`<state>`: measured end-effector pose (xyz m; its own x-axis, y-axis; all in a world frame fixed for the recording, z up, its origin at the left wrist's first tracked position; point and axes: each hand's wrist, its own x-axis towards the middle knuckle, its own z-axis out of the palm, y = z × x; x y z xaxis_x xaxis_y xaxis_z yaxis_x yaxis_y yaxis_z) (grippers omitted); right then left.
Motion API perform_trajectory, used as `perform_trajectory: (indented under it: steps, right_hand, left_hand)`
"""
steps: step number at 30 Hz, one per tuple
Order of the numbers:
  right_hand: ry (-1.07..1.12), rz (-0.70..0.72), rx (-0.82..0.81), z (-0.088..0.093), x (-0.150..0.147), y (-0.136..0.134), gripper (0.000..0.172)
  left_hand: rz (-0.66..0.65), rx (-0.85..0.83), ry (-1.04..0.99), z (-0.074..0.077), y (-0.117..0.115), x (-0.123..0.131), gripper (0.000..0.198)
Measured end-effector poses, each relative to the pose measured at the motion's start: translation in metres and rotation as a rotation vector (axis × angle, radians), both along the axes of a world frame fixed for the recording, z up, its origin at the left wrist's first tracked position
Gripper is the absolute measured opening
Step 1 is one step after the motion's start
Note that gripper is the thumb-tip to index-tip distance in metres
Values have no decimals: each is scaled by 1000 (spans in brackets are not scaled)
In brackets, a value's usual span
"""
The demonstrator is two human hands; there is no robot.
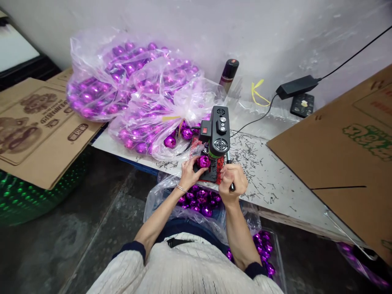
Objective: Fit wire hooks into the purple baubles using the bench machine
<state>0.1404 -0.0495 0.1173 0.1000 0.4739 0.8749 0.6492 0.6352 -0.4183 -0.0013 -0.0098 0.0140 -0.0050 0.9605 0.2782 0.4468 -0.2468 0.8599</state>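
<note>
My left hand (pixel 190 171) holds a shiny purple ball (pixel 203 161) between thumb and fingers, at the lower front of a small black machine (pixel 219 130). The machine stands on a black and red base at the table's front edge. Wrapped round the dark grip of the machine's lever, my right hand (pixel 233 179) is closed just right of the base. Below both hands, an open plastic bag (pixel 154 204) holds several purple balls (pixel 206 210). What the ball touches on the machine's far side is hidden.
Clear bags of purple balls (pixel 101 92) lie at the back left. A spray can (pixel 228 75), a power adapter (pixel 297 86) and a yellow tie (pixel 260 94) are near the wall. Cardboard stands right (pixel 337 134) and lies left (pixel 39 122). Small black bits litter the white table (pixel 283 192).
</note>
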Motion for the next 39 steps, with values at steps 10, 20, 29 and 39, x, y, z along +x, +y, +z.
perform_trajectory:
  steps: [10, 20, 29, 39]
  right_hand:
    - [-1, 27, -32, -1, 2, -3, 24]
    - [20, 10, 41, -38, 2, 1, 29]
    - [110, 20, 65, -58, -3, 6, 35]
    - [103, 15, 45, -63, -4, 7, 34]
  left_hand:
    - [-127, 122, 138, -8, 3, 3, 61]
    - [-175, 183, 49, -19, 7, 2, 62]
    - [-188, 208, 20, -19, 7, 2, 62]
    - [-191, 206, 23, -21, 10, 3, 60]
